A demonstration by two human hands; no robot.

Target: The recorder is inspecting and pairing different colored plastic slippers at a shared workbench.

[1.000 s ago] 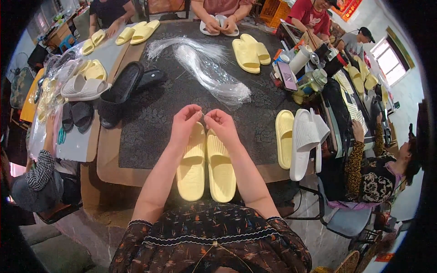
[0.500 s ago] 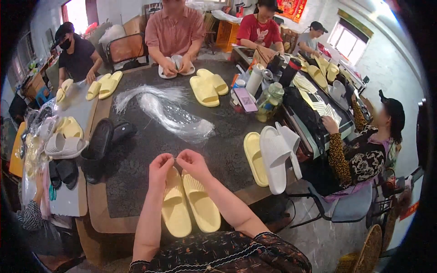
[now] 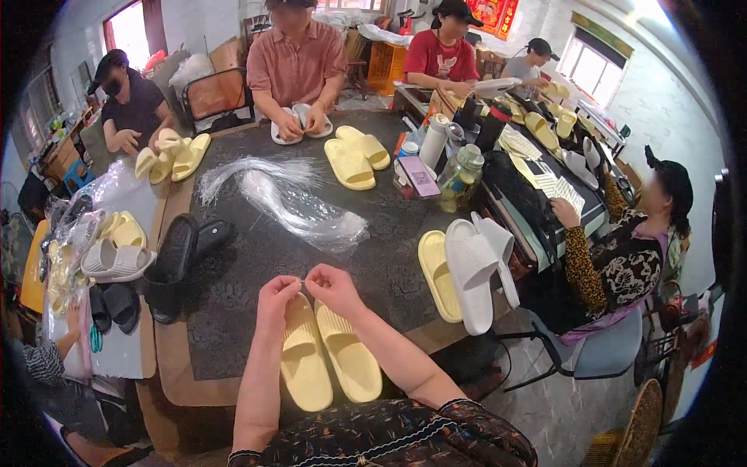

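Note:
A pair of pale yellow slide slippers (image 3: 306,377) lies side by side at the table's near edge, toes pointing away from me. Over their toe ends, my left hand (image 3: 278,300) and my right hand (image 3: 334,289) almost meet. Each one pinches thumb and forefinger together. Whatever sits between the fingertips is too small to make out. Beyond my hands lies a bundle of thin clear plastic strands (image 3: 272,194) in a clear wrapper.
Black slippers (image 3: 173,253) lie to the left, grey slippers (image 3: 471,268) beside a yellow one (image 3: 440,272) to the right. Another yellow pair (image 3: 350,163) lies farther back, near a phone (image 3: 419,176) and a glass jar (image 3: 463,173). Several co-workers handle slippers around the table.
My hands keep their pinch over the yellow slippers, with little movement. The view has shifted slightly. At the far left, a co-worker's hands and the yellow slippers by them have moved.

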